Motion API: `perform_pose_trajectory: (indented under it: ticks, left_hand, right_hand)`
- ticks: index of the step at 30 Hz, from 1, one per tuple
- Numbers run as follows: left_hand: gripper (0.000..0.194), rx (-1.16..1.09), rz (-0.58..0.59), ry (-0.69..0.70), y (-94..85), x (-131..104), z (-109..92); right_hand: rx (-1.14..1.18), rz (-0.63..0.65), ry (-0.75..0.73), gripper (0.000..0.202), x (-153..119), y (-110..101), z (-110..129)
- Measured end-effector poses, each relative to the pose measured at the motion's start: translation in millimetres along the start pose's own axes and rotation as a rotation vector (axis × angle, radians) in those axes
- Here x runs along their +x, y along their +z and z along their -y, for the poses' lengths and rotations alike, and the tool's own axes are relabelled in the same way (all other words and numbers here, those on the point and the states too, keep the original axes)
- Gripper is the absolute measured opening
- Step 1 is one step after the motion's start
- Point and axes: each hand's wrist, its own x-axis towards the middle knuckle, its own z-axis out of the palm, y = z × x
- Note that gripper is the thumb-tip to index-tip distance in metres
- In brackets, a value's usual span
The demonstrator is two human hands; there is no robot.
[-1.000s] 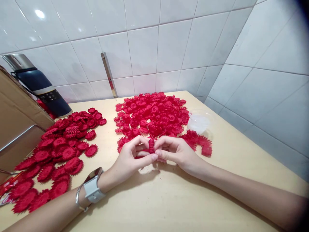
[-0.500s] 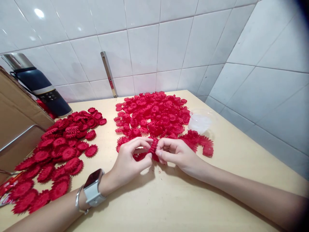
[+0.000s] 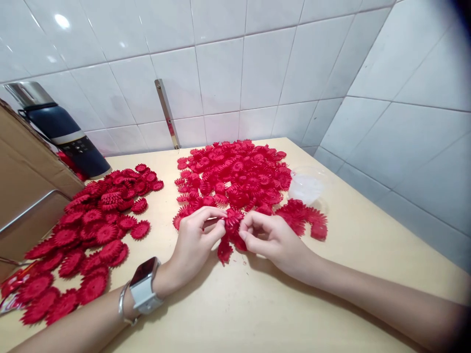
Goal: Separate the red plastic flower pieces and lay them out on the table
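Between my two hands, at the near edge of the middle pile, is a red fringed strip (image 3: 233, 221), partly curled, with a loose end (image 3: 224, 251) hanging toward the table. My left hand (image 3: 200, 233) pinches its left side between thumb and fingertips. At its right side, my right hand (image 3: 274, 238) has thumb and index finger pressed together on the strip's edge; the exact contact is hard to make out. Just beyond the hands spreads a pile of red fringed pieces (image 3: 239, 171). More red fringed strips (image 3: 303, 215) lie past my right hand.
Rolled red rosettes (image 3: 91, 230) are heaped at the left, beside a cardboard box (image 3: 33, 181). A dark blue flask (image 3: 68, 132) stands behind the box. A clear plastic bowl (image 3: 309, 184) sits right of the middle pile. White tiled walls (image 3: 221, 73) border the table (image 3: 257, 304).
The red strip has turned in my fingers, from an edge-on roll to a more open curl, and a loose end now hangs below. My left fingers have drawn closer together.
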Motion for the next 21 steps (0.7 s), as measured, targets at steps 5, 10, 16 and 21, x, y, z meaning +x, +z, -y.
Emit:
perform_pose_trajectory:
  ticks: [5, 10, 16, 21]
  left_hand:
    - [0.017, 0.045, 0.0, -0.018, -1.4, 0.6, -1.0]
    - [0.015, 0.079, 0.0, -0.013, -2.1, 0.6, -1.5]
    - [0.016, 0.123, 0.019, -0.001, -1.5, -1.3, -4.9]
    - [0.016, 0.131, 0.021, -0.007, -2.2, -1.3, -5.9]
  right_hand:
    - [-0.334, -0.062, -0.292, 0.011, -6.5, 3.3, -4.0]
    - [-0.484, -0.087, -0.506, 0.013, -9.5, 5.5, -7.7]
    - [-0.524, -0.125, -0.603, 0.015, -9.2, 5.5, -9.1]
    - [-0.515, -0.112, -0.622, 0.016, -10.4, 5.2, -8.7]
